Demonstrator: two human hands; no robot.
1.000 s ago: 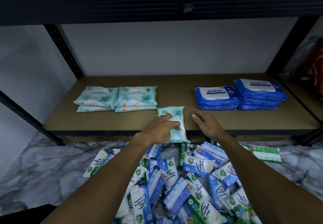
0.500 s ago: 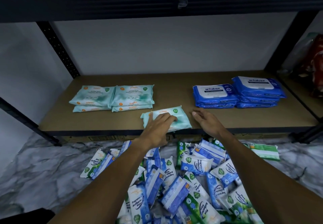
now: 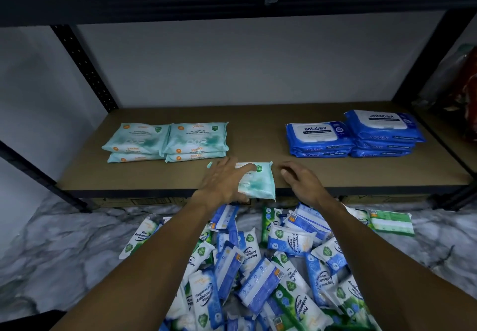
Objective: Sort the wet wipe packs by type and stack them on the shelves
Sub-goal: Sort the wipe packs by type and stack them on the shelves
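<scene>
Left grip (image 3: 222, 183) lies flat with its fingers spread over the teal pack (image 3: 258, 186), pressing it onto the shelf (image 3: 348, 176) rather than wrapping it. Whether the thumb hooks under the near edge I cannot tell. Right grip (image 3: 302, 181) hovers just beside the pack's right end, fingers loosely curled, holding nothing.

The pack sits at the shelf's front lip, its near right corner hanging a little over the edge. Its long axis seems to run roughly along that lip, slightly skewed, and a sliver of it pokes out beyond my left fingertips.

What the next move turns on: the two teal stacks (image 3: 167, 139) of the same type lie behind and to the left of the pack, apart from it. I judge the left grip the nearer one to slide or lift it there. The blue stacks (image 3: 353, 137) stand well off to the right. Many unsorted packs (image 3: 258, 274) lie heaped on the floor below, so I reckon the sorting is at an early stage.
</scene>
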